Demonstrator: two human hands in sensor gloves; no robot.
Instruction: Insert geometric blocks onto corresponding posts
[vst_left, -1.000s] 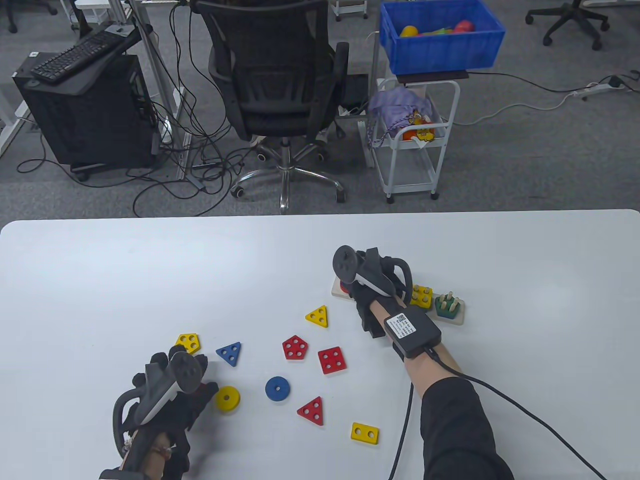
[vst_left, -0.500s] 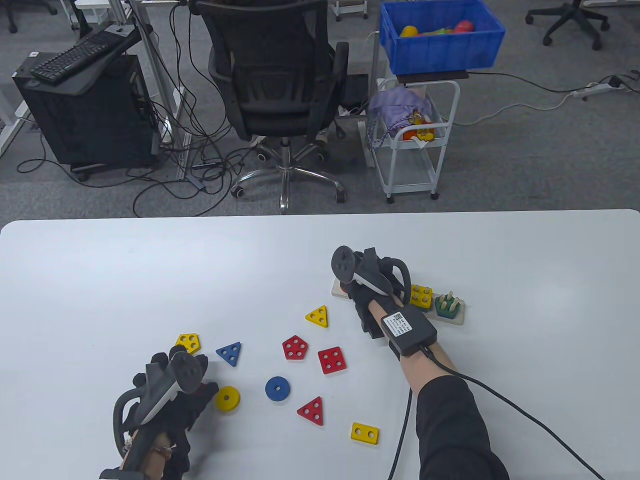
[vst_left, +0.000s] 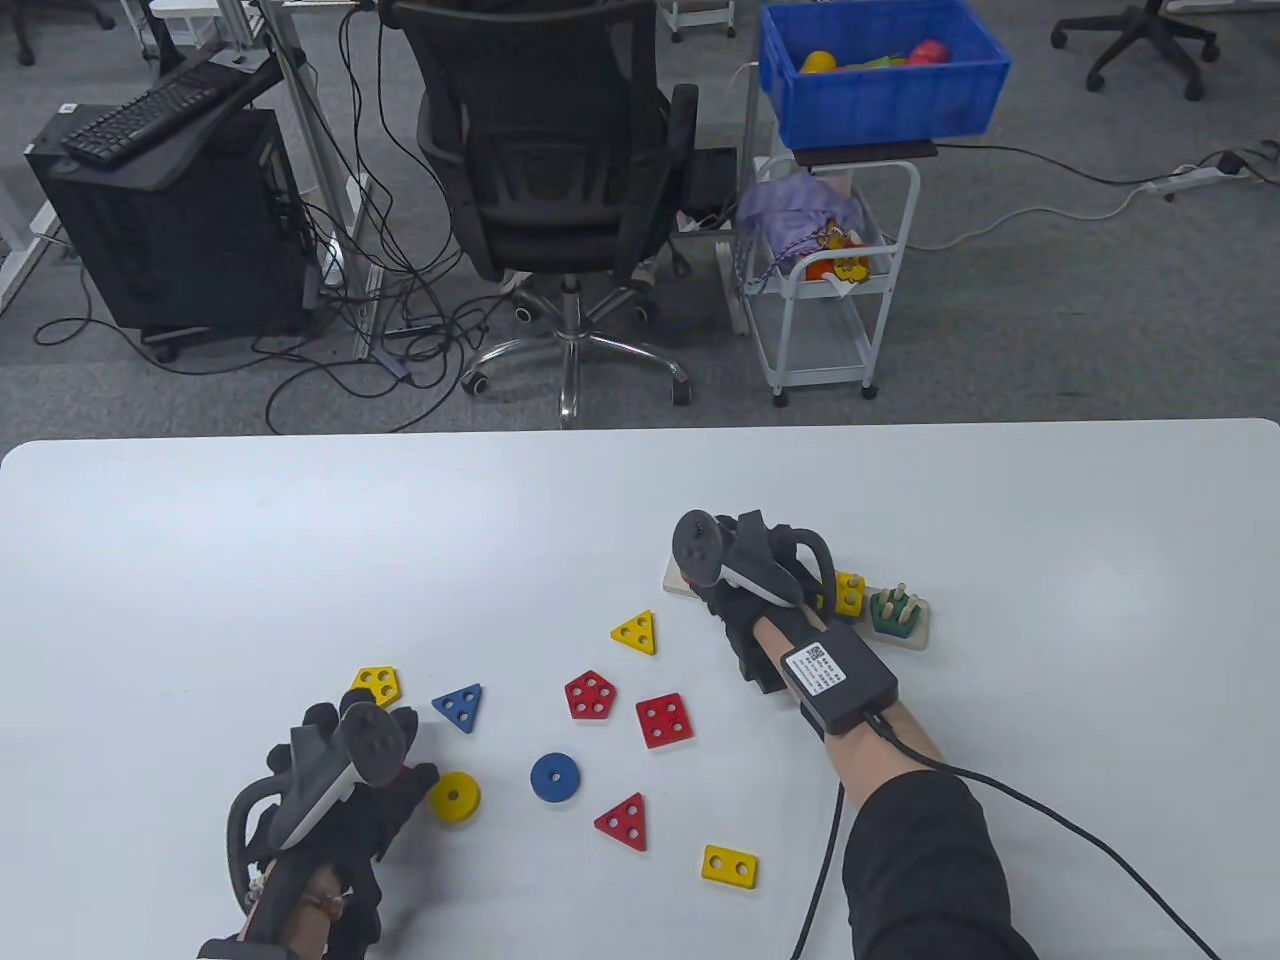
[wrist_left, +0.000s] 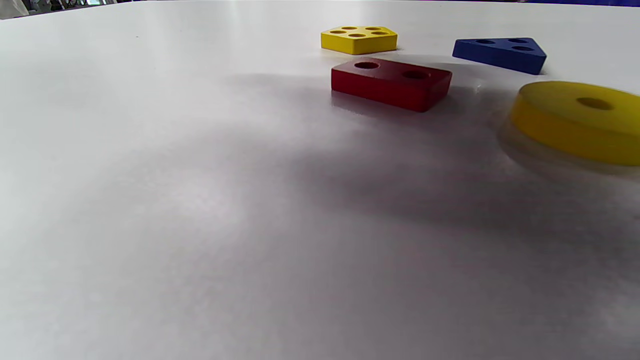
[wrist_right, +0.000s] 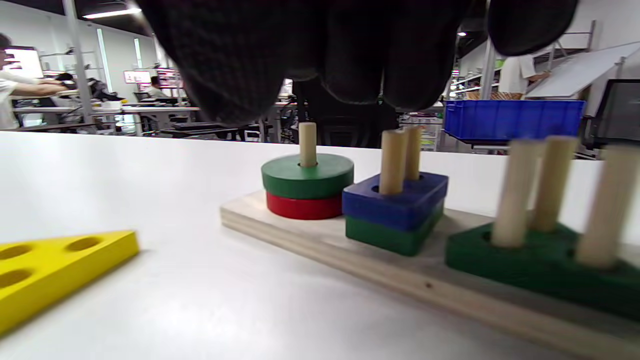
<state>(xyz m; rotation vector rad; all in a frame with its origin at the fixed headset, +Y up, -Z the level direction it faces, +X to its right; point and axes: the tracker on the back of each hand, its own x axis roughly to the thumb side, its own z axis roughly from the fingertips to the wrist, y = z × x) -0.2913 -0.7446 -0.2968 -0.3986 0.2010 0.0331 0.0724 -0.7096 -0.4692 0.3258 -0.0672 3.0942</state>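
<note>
1. Right hand (vst_left: 760, 585) above wooden post board (wrist_right: 350, 260), fingers (wrist_right: 350, 60) loosely curled, holding nothing.
2. Under those fingers: green disc (wrist_right: 307, 175), blue rectangle (wrist_right: 395, 200).
3. Left hand (vst_left: 340, 790) resting beside yellow disc (vst_left: 455, 797); grip cannot be told.

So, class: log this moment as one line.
right hand: over peg board | left hand: resting by yellow disc | loose blocks: on table

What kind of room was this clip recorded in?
Probably an office or lab workspace. Behind the white table stand an office chair, a computer tower with a keyboard on top, and a blue bin on a cart; other desks show in the right wrist view.
</note>
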